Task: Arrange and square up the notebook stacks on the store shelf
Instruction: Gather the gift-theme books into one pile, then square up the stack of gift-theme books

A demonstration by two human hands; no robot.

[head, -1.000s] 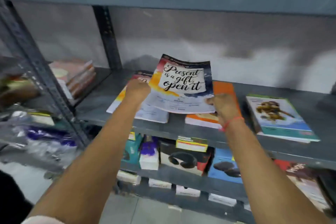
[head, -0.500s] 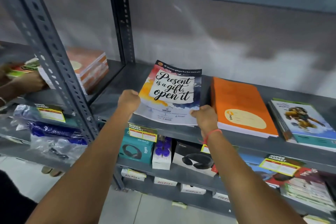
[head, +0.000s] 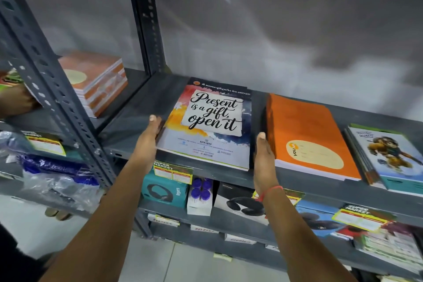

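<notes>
A stack of notebooks with the cover "Present is a gift, open it" [head: 210, 126] lies flat on the grey metal shelf [head: 135, 110], its front edge near the shelf lip. My left hand [head: 148, 137] rests flat against the stack's left side, fingers straight. My right hand [head: 263, 158] rests flat against its right side, in the gap to an orange notebook stack [head: 306, 135]. Neither hand curls around anything. Further right lies a stack with a lion cover [head: 389, 155].
A slotted grey upright [head: 57, 98] divides this bay from the left one, where another orange stack [head: 96, 82] sits and another person's hand [head: 13, 101] reaches in. Headphone boxes [head: 164, 190] and price tags [head: 172, 170] fill the shelf below.
The stack was held up and tilted in both fists over the shelf. It has moved left and come down flat beside the orange stack, and both hands have opened flat against its sides.
</notes>
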